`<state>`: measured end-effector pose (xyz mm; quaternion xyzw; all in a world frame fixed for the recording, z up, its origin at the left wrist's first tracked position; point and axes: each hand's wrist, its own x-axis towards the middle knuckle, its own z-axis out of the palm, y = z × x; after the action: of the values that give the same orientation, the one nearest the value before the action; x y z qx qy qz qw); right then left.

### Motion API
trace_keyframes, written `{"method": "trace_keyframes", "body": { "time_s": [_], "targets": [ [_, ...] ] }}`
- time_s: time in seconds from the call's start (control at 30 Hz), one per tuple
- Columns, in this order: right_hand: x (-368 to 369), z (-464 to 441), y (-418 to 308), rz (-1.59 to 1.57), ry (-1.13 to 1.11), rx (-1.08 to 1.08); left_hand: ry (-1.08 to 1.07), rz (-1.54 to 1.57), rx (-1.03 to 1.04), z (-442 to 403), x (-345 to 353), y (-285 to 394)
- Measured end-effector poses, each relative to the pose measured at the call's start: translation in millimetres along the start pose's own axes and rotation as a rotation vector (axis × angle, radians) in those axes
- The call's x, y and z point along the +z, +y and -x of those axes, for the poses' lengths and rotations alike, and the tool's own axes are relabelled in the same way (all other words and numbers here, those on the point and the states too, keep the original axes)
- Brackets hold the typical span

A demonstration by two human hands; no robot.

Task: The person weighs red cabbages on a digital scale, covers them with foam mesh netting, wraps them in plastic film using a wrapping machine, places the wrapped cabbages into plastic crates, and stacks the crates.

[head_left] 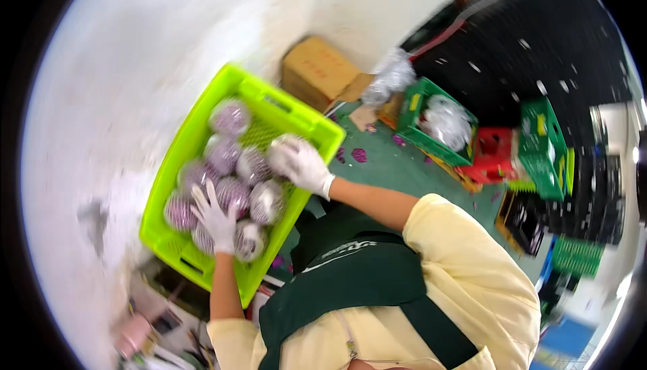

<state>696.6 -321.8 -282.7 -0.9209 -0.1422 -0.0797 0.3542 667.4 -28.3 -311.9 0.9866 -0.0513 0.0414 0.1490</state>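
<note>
Lime-green plastic crate (303, 119), one: surrounds the fingers of both hands. Purple round pieces (222, 154), in clear wrap, several: grouped in the crate, directly beneath the left fingers and beside the right ones; one sits alone at the group's far end, beyond the left fingertips.

Left hand (216, 220), white-gloved: palm down, fingers spread apart over the pieces; forearm comes across the crate's near wall. Right hand (300, 162), white-gloved: fingers curved over one piece, partly hiding it; whether they clamp it cannot be told. Right forearm crosses the side wall.

Cardboard box (320, 68): beyond the right fingers, outside the crate. Green crate (412, 110) and red crate (495, 156): well apart, to the right of the right fingers. Purple scraps (359, 156): on the floor, near the right wrist. White wall (101, 100): left of the left fingers.
</note>
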Motion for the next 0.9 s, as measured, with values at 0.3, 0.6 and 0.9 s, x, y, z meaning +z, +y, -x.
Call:
{"method": "trace_keyframes", "body": {
  "time_s": [0.3, 0.6, 0.9],
  "targets": [
    [-103.3, 125.1, 63.1, -0.048, 0.108, 0.343, -0.425, 0.113, 0.207, 44.7, 5.6, 75.4],
    [-243.5, 292.8, 202.4, -0.039, 0.453, 0.584, 0.45, 0.336, -0.018, -47.6, 45.0, 245.4],
    [-338.4, 501.2, 256.5, -0.203, 0.908, 1.268, -0.128, 0.936, 0.367, -48.5, 131.2, 597.2]
  ]
}}
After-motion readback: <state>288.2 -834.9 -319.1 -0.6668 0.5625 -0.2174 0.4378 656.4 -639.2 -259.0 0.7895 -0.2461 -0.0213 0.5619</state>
